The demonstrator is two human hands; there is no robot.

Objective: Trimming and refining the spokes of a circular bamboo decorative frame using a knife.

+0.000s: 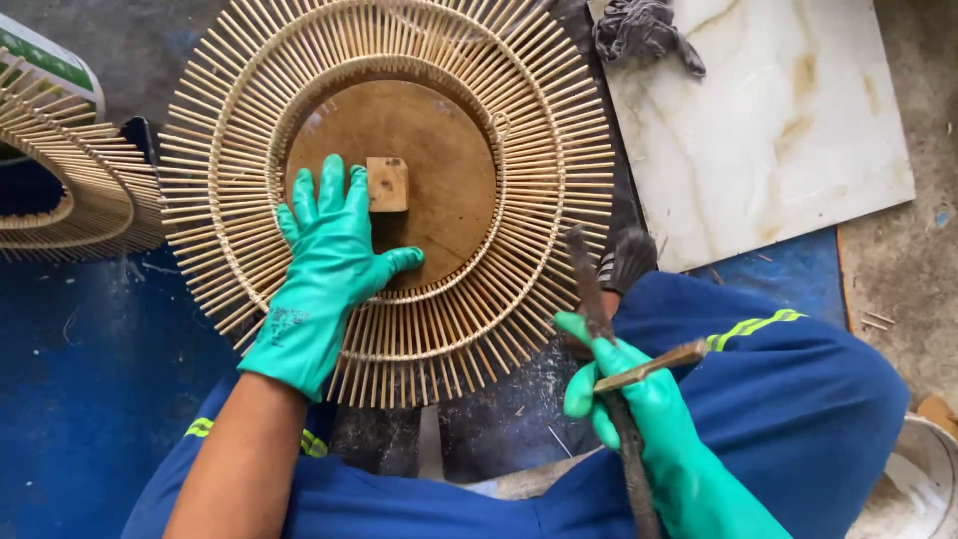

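1. Left hand [324, 265] in a green glove, grip open, fingers spread flat on the round brown wooden disc [429, 160], thumb pointing toward the disc's lower edge
2. Small square wooden block [387, 185] at the disc's middle, touching the fingertips of the left hand
3. Disc ringed by a round rattan frame [529, 250] of thin radiating sticks bound with woven hoops, lying flat on the floor [80, 399] above blue-trousered knees
4. Right hand [634, 399], gloved green too, grip closed around a dark, stained brush handle [624, 429], held upright below the frame's lower right edge, tip just over the stick ends
5. Short flat wooden stick [654, 366] clamped crosswise in the same hand
6. Second, similar rattan frame [70, 170] at the floor's left edge, partly out of view
7. Pale marble-patterned tile [778, 120] at the upper right, a grey rag [644, 30] on its top left corner
8. Whitish bowl [923, 479] at the lower right corner
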